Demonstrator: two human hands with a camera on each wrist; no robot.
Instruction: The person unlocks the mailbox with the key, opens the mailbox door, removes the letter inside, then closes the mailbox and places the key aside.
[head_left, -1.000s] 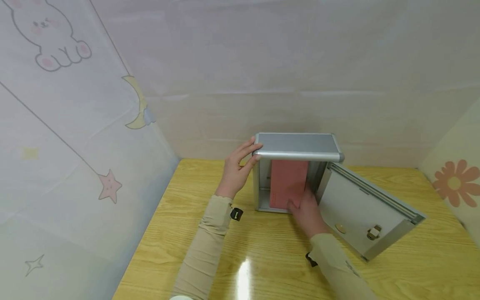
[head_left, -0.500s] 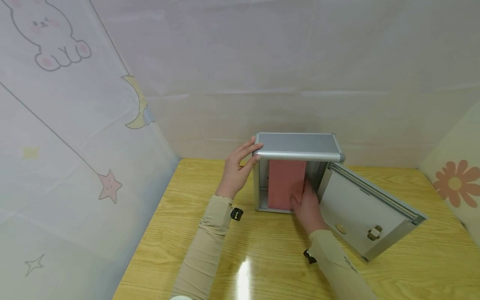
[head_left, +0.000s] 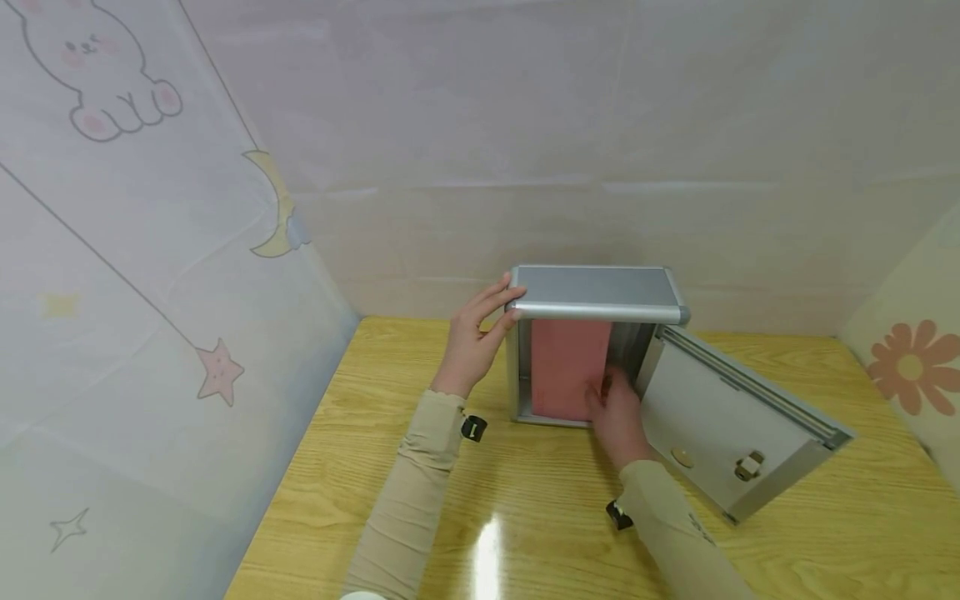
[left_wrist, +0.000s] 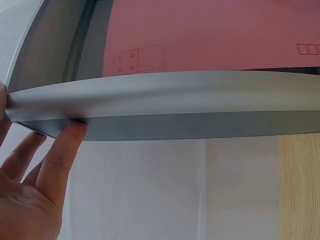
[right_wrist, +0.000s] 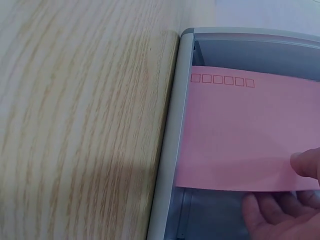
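A pink envelope (head_left: 570,367) with small printed squares stands upright inside a silver metal letter box (head_left: 600,287). My right hand (head_left: 618,417) reaches into the open front and holds the envelope by its right edge. In the right wrist view the thumb (right_wrist: 305,162) lies on its face, while the other fingers curl toward its back. My left hand (head_left: 476,333) grips the box's top left corner, with fingers on the top and the thumb at the front edge. In the left wrist view one fingertip (left_wrist: 77,125) touches the grey top panel.
The box's door (head_left: 727,417) is swung wide to the right, showing a lock (head_left: 748,465) on its inner face. The box stands on a wood-grain table (head_left: 405,375), near a pale fabric backdrop (head_left: 480,167). Another printed panel (head_left: 135,333) rises at the left.
The envelope has shifted slightly left inside the box. My right hand's thumb has moved a little up and right along it. My left hand, the box and its door have stayed put.
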